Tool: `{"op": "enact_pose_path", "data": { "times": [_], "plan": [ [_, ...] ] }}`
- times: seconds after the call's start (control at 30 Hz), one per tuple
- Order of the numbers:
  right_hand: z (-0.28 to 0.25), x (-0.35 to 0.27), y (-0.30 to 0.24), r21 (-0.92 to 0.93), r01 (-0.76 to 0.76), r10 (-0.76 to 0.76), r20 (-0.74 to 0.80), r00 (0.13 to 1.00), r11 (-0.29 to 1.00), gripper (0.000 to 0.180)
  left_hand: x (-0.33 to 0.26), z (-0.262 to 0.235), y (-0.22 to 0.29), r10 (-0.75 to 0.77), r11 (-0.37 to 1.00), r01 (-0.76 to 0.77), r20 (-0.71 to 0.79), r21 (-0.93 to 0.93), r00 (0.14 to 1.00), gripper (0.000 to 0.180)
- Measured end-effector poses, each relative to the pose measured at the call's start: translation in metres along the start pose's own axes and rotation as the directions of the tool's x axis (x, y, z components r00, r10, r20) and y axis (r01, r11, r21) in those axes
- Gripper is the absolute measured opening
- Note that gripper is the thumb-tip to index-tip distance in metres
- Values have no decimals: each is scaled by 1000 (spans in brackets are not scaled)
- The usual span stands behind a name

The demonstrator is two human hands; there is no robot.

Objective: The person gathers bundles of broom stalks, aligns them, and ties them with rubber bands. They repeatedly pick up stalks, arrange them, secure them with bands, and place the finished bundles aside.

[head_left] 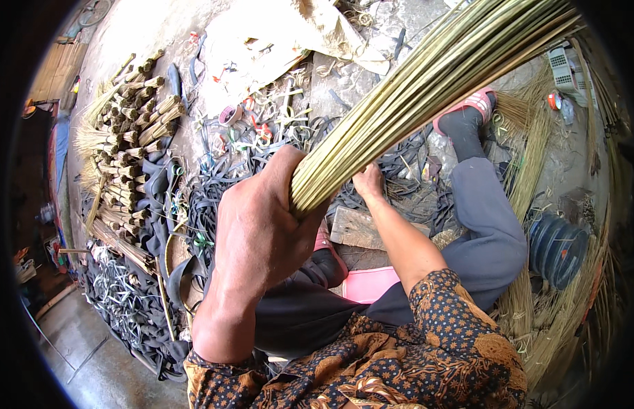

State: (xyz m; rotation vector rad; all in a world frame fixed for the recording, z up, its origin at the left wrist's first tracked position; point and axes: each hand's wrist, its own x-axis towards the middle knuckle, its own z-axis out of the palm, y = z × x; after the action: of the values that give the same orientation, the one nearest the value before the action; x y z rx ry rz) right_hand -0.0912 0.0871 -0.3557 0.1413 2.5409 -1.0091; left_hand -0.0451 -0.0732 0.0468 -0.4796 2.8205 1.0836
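Observation:
My left hand (259, 218) is wrapped tightly around the end of a bundle of thin yellow-green sticks (426, 88), like palm-leaf ribs for a broom. The bundle slants up and away to the right, its far end beyond the picture's edge. Lower and farther off, partly behind the bundle, my right hand (369, 181) looks closed, down at the dark rubber strips (405, 194) on the floor. What its fingers hold, if anything, is hidden. A short wooden board (361, 229) lies beside my right forearm.
Finished stick bundles (129, 129) are piled at the left, above a heap of dark strips (122, 293). Loose long sticks (528, 177) and a dark blue ribbed container (557, 251) are on the right. A pale sack (262, 48) lies ahead; a white plastic basket (568, 71) stands far right.

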Motion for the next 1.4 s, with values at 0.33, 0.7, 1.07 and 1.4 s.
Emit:
{"op": "enact_pose_path", "data": {
  "times": [0.33,0.7,1.07,1.4],
  "plan": [
    [-168,-102,-74,753,9,-238,197,951,658,19,-9,22,-3,75,990,-70,-39,121,996,33],
    [-274,-214,-176,725,306,-382,-64,922,617,20,-25,63,10,307,924,-265,-122,274,944,41],
    [-265,-213,-174,695,250,-353,7,935,675,21,-33,73,3,421,895,-387,-134,222,897,26],
    [-295,-212,-89,81,531,-537,99,838,843,21,-56,49,11,348,882,-190,322,-432,880,27]
  ]
}}
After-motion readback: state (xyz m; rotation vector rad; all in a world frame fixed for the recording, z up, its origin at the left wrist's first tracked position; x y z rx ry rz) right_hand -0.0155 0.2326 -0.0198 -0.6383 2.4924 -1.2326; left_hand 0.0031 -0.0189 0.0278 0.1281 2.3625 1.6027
